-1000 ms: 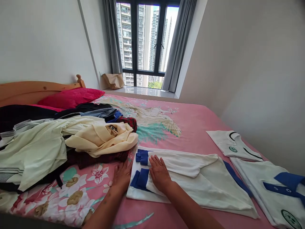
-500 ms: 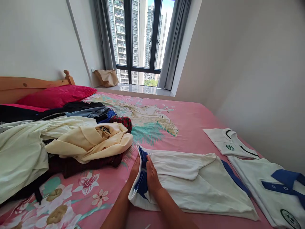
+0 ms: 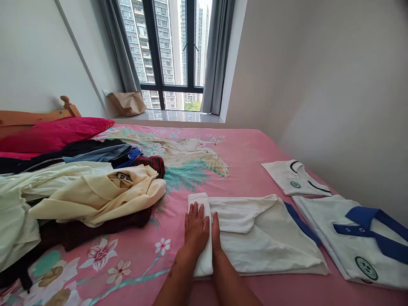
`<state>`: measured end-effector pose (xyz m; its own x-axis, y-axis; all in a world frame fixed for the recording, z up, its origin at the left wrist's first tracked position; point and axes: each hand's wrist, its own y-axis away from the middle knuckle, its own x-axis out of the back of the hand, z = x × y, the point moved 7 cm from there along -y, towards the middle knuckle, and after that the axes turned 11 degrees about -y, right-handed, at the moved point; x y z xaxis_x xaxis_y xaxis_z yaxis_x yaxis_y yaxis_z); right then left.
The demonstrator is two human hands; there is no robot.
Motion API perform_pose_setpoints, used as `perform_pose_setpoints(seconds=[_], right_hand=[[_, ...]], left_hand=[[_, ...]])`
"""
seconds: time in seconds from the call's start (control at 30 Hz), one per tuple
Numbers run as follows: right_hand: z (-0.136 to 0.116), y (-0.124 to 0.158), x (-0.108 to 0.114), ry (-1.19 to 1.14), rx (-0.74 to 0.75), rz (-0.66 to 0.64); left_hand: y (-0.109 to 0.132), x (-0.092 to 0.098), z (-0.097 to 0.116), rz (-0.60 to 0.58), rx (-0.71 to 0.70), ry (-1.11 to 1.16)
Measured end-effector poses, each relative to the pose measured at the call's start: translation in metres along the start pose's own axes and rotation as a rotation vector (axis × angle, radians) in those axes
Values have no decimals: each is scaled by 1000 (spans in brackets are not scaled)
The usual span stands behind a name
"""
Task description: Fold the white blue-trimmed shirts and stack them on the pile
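Note:
A white shirt (image 3: 280, 242) with a blue collar strip lies partly folded on the bed, its left end turned over into a narrow flap. Flat on that flap rests my left hand (image 3: 196, 228), palm down with its fingers stretched out. My right hand (image 3: 216, 238) stands on edge along the flap's right side, fingers straight and touching the cloth. To the right sits a folded white polo shirt (image 3: 347, 242) with a blue collar and a round badge. Behind it lies a folded white shirt (image 3: 287, 176) with black trim and a green badge.
A heap of loose clothes, topped by a cream garment (image 3: 105, 195), covers the bed's left side. A red pillow (image 3: 57, 134) lies by the wooden headboard (image 3: 35, 115). On the window sill stands a brown paper bag (image 3: 127, 103). A wall (image 3: 334, 106) borders the bed's right side.
The shirt's left end has been folded over to the right, hiding its blue inner part. My left hand has moved from the outer edge onto the flap. The view has shifted slightly right.

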<state>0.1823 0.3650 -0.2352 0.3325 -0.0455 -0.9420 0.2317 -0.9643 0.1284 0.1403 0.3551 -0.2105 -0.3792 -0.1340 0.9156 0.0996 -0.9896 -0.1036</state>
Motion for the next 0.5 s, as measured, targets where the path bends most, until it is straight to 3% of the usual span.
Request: perform_pose_setpoints(seconds=[0.1, 0.2, 0.37, 0.5], right_hand=[[-7, 5, -10, 167, -28, -20], [-28, 10, -5, 488, -22, -2], [-82, 22, 10, 1075, 324, 164], [-66, 27, -23, 1513, 366, -103]], left_hand=[[1, 0, -2, -32, -4, -1], [4, -6, 4, -58, -54, -43], [8, -24, 19, -59, -115, -243], [13, -27, 24, -30, -150, -299]])
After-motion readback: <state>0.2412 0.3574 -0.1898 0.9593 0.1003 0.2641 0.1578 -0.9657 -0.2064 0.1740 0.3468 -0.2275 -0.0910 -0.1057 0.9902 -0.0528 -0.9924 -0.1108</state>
